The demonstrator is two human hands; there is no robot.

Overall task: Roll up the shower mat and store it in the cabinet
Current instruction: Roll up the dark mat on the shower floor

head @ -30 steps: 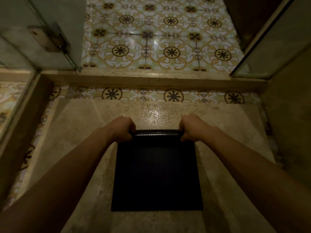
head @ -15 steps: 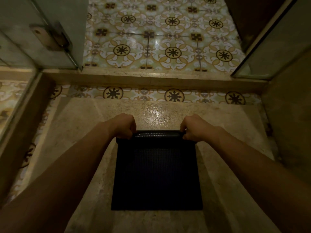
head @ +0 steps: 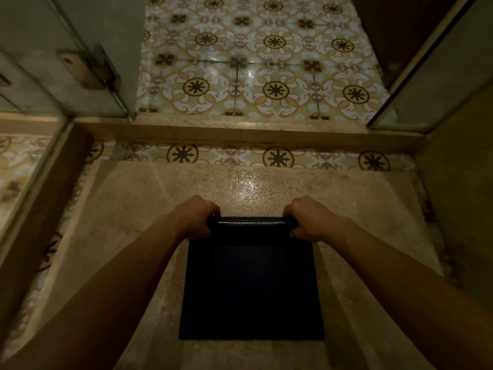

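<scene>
A black textured shower mat [head: 252, 289] lies flat on the beige stone shower floor [head: 120, 222]. Its far edge is curled into a thin roll [head: 252, 223]. My left hand [head: 196, 218] grips the left end of that roll and my right hand [head: 310, 220] grips the right end, both with fingers closed around it. The near part of the mat is still flat, its near edge straight across. No cabinet is in view.
A raised stone kerb [head: 240, 134] crosses in front of me, with patterned floor tiles [head: 256, 70] beyond. A glass panel with a metal hinge [head: 85, 68] stands at the left, another glass door [head: 432, 76] at the right. Walls close in on both sides.
The roll at the mat's far edge has come slightly toward me and my two hands have moved with it. The flat part looks a little shorter.
</scene>
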